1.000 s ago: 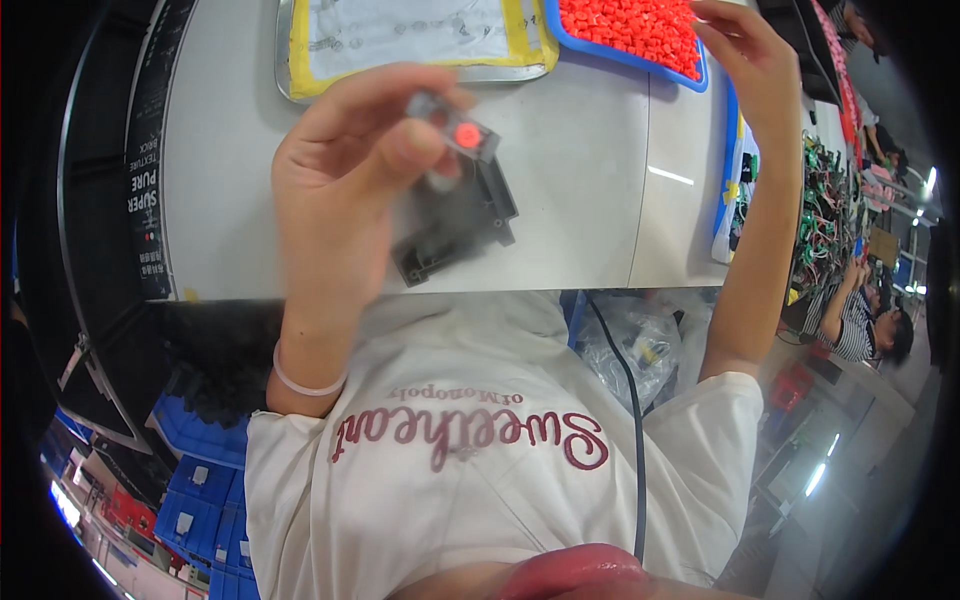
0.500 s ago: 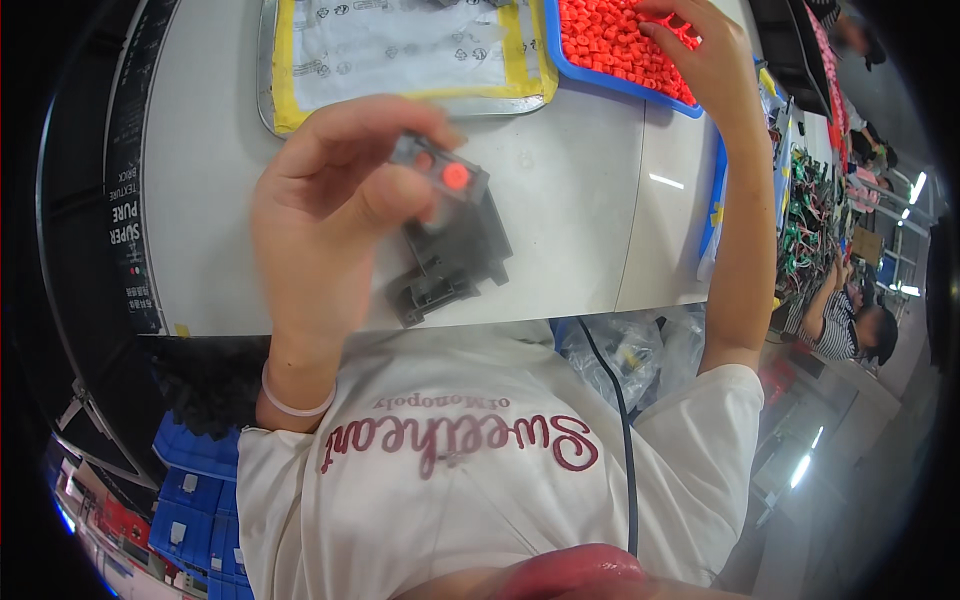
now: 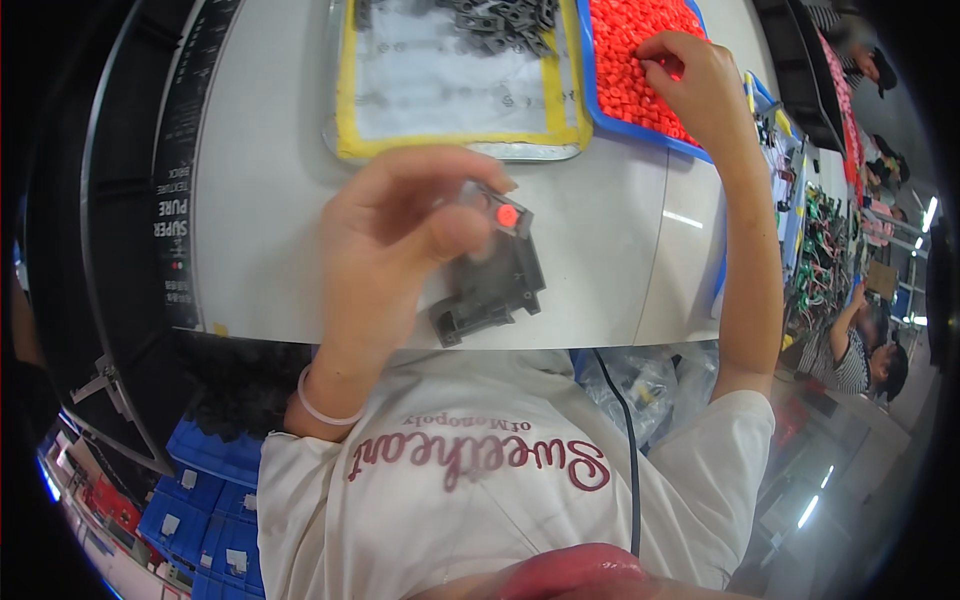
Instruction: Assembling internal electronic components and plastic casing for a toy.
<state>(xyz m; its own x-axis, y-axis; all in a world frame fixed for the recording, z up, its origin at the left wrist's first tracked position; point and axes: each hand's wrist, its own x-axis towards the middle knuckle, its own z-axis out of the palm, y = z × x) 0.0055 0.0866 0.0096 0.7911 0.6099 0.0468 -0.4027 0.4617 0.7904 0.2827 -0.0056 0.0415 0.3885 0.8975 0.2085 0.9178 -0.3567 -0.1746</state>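
My left hand (image 3: pixel 385 240) pinches a small dark grey plastic part (image 3: pixel 520 212) with a round red button (image 3: pixel 507 215) set in it. Just below, a larger dark grey plastic housing (image 3: pixel 495 285) shows at the table's near edge; I cannot tell whether it touches the held part. My right hand (image 3: pixel 700 85) reaches into a blue tray (image 3: pixel 618 122) full of small red plastic pieces (image 3: pixel 625 80). Thumb and forefinger press together at the pile, and what lies between their tips is hidden.
A metal tray with yellow-taped edges (image 3: pixel 460 147) stands at the back, several dark grey parts (image 3: pixel 505 25) in it. Blue bins (image 3: pixel 185 515) are stacked below the table at left. A black cable (image 3: pixel 625 430) hangs beside me. A co-worker in a striped shirt (image 3: pixel 848 365) sits at the far right.
The whole view has shifted, bringing more of both trays into sight. The fingers of my right hand have come together among the red pieces. My left hand keeps its hold on the grey part.
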